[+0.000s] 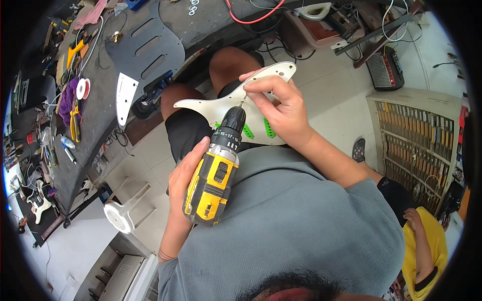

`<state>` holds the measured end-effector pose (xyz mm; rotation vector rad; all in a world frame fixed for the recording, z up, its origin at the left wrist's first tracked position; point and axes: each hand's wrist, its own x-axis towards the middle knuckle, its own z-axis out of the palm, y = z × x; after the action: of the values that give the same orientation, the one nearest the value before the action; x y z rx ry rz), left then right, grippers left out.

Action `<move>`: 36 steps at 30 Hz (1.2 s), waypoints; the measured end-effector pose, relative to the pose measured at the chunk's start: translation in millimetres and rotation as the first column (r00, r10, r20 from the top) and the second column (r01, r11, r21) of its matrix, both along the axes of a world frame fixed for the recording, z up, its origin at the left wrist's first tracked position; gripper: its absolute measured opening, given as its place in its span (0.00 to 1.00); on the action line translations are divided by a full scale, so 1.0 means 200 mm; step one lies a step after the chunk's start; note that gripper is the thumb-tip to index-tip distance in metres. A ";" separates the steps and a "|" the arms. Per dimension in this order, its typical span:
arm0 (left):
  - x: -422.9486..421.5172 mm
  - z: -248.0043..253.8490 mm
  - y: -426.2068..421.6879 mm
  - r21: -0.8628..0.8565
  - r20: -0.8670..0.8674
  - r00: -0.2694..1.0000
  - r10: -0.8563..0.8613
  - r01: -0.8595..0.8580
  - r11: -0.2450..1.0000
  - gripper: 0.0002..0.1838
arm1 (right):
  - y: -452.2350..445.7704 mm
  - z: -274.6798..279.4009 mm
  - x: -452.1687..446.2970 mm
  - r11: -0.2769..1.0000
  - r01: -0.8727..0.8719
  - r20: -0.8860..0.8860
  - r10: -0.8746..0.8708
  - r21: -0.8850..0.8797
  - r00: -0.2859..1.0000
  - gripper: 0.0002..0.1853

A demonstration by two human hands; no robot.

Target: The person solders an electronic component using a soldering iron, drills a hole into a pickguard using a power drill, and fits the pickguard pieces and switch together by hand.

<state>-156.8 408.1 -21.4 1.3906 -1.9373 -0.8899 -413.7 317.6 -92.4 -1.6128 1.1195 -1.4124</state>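
Observation:
A yellow and black cordless drill is in my left hand, its chuck pointing up and away from me. The thin bit reaches the face of a white guitar pickguard lying over my lap. My right hand holds the pickguard's right part. Its thumb and index finger are in front, close to the bit tip, and another fingertip shows behind the upper edge. Whether the fingers touch the bit or a small screw I cannot tell. Bright green strips show at the pickguard's lower part, beside the chuck.
On the dark workbench lie a black pickguard, a small white plate, a solder spool and various tools. A white stool stands lower left. To the right are a tool rack, an amplifier and a person in yellow.

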 end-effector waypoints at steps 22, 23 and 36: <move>0.00 0.01 -0.02 -0.108 0.028 0.999 -0.042 0.045 0.993 0.37 | -0.01 0.00 0.01 0.999 0.017 -0.010 -0.017 -0.028 1.000 0.09; 0.00 0.00 -0.02 -0.111 0.023 0.999 -0.042 0.045 0.993 0.38 | -0.01 0.00 0.01 1.000 0.012 -0.018 -0.013 -0.024 1.000 0.09; -0.01 0.01 -0.01 -0.125 0.009 0.999 -0.037 0.038 0.991 0.38 | -0.01 0.00 0.00 1.000 0.006 -0.007 -0.006 0.003 1.000 0.10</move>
<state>-159.2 405.7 -18.5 1.2896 -1.9945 -0.7676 -413.0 315.6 -92.1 -1.6151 1.1312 -1.4094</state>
